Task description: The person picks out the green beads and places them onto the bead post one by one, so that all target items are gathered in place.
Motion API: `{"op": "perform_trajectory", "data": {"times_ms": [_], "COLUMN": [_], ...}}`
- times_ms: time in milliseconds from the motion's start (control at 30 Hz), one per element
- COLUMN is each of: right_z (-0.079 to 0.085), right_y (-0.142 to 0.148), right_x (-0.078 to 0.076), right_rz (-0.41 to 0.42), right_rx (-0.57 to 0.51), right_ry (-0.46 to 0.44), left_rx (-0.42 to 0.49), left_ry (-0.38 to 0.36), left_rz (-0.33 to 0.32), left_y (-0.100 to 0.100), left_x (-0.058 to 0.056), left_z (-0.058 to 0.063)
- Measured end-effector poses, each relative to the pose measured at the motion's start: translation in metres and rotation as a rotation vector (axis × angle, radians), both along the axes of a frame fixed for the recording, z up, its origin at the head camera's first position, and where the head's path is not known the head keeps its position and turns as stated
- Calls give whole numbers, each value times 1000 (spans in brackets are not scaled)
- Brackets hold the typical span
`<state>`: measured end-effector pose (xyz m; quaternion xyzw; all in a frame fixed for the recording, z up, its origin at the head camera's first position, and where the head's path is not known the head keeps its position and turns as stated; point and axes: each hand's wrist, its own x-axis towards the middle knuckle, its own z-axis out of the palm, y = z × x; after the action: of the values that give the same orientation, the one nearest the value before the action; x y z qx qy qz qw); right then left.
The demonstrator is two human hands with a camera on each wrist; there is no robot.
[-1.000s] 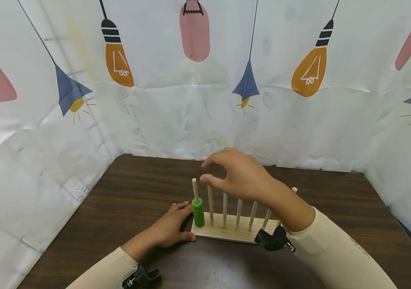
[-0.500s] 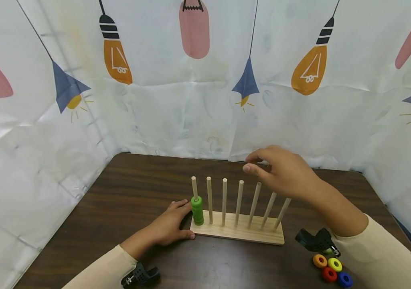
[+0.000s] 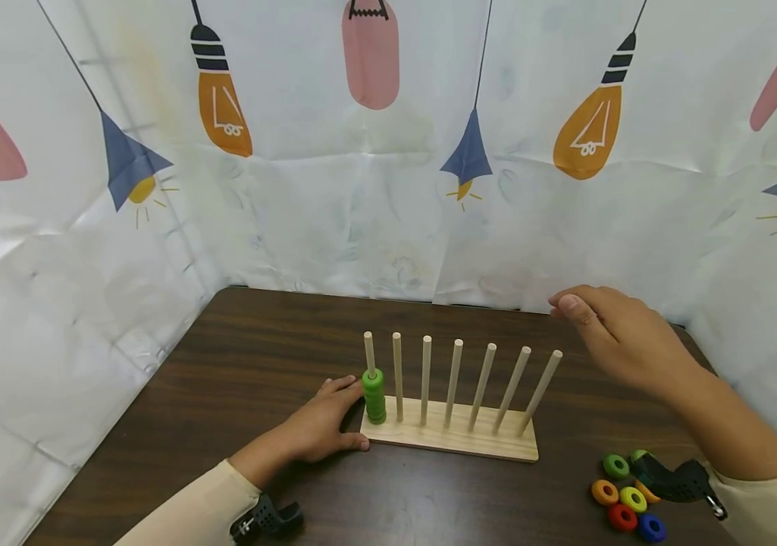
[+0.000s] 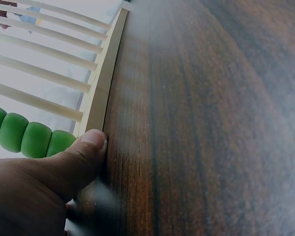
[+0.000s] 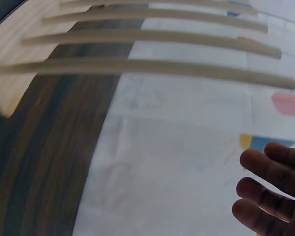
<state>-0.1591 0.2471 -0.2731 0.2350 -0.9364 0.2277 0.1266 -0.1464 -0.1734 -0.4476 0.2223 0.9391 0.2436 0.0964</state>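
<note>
A wooden peg rack (image 3: pixel 456 431) stands on the table, with a row of several upright pegs on its flat base. Green rings (image 3: pixel 374 396) are stacked on its leftmost peg; the other pegs are bare. My left hand (image 3: pixel 323 426) grips the left end of the base, thumb at the front edge and fingers toward the back. The thumb (image 4: pixel 91 142) is seen against the base's edge in the left wrist view. Right of the rack, my right hand (image 3: pixel 634 345) is in the air, holding nothing. Its fingers (image 5: pixel 265 196) are loosely bent and apart in the right wrist view.
Loose rings lie on the table at the front right, among them a red ring (image 3: pixel 623 518), a blue ring (image 3: pixel 652 528) and a green ring (image 3: pixel 615 465). The right wrist device (image 3: pixel 678 479) partly covers the group. A printed cloth (image 3: pixel 333 227) hangs behind the dark table (image 3: pixel 258 341).
My right hand has moved right, from above the rack's left pegs to beyond its right end, uncovering the pegs and the loose rings. The left hand and rack have stayed put.
</note>
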Motion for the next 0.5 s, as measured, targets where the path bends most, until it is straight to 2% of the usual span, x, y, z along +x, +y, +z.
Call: {"op": "perform_trajectory", "data": {"times_ms": [333,500], "right_z": [-21,-34], "right_y": [41,62], "right_x": [8,15], "right_rz": [-62,-128], "right_rx": [22,46], "right_ry": [-14,-92], "left_rx": [4,5], "left_ry": [3,6], "left_rz": [-4,-8], "left_y": [0,0], "left_x": [1,1], "left_z": [2,2]}}
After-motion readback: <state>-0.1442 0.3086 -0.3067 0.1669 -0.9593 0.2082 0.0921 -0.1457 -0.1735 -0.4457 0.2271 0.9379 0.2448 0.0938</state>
